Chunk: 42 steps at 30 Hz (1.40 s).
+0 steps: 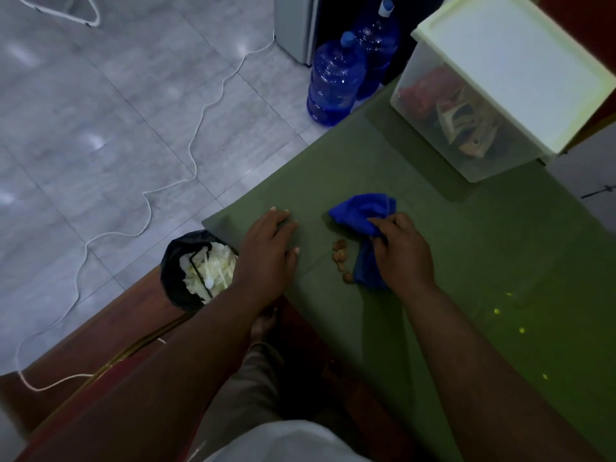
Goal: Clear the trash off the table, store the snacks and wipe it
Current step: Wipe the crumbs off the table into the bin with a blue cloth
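Note:
A green cloth covers the table (460, 248). My right hand (401, 251) grips a blue cleaning cloth (361, 211) that lies bunched on the table, part of it under my palm. Just left of the cloth sits a small pile of brown crumbs (340, 256). My left hand (270, 253) rests flat on the table near its left edge, fingers straight. Below that edge stands a black-lined trash bin (196, 271) holding pale wrappers. At the table's far end a clear storage box (466, 128) with a white lid holds snack packets.
Two blue water jugs (333, 81) stand on the tiled floor beyond the table. A white cable (196, 128) snakes across the floor. A few small yellow specks (521, 330) dot the table at the right. My foot shows under the table edge.

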Available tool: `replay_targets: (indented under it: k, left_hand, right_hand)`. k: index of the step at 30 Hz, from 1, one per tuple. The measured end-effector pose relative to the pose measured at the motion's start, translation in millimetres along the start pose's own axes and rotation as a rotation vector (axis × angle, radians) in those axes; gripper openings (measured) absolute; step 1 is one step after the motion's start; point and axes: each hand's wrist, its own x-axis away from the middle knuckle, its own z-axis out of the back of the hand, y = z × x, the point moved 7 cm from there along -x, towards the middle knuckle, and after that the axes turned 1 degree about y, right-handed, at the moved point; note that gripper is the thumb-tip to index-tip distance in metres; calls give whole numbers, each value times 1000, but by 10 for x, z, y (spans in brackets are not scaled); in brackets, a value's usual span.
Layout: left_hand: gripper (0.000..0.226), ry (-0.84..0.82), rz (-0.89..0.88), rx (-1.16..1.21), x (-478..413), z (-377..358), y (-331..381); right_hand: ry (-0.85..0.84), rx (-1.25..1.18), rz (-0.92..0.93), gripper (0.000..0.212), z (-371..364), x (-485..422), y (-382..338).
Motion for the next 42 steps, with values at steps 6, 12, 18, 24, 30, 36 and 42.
replay_targets:
  k: [6,12,18,24,30,36,42]
  left_hand:
    - [54,-40,20,-16,51,-20,32]
    - [51,44,82,46,212,165,20]
    - [46,311,278,211,755,611,-479]
    - [48,455,621,301,1389,816,-1532]
    - [55,484,801,305,1796,670,-2543]
    - [49,340,897,317,1855,-112,-3496]
    - [58,36,1123,440,1921,-1190,-4390]
  right_hand:
    - [-33,68,25,39,-74,89,-149]
    - [194,172,70,50,326,150,-290]
    - [267,-91,304,42,416,195,-1120]
    - [-61,-422,466,36,-350,407,-2405]
    - [-345,-448,361,36,-1898,334,-2910]
    - [-489,-294,-18,37,-3654,-14,-2308]
    - [-529,-95,-238,40,-4758,-324,-1725]
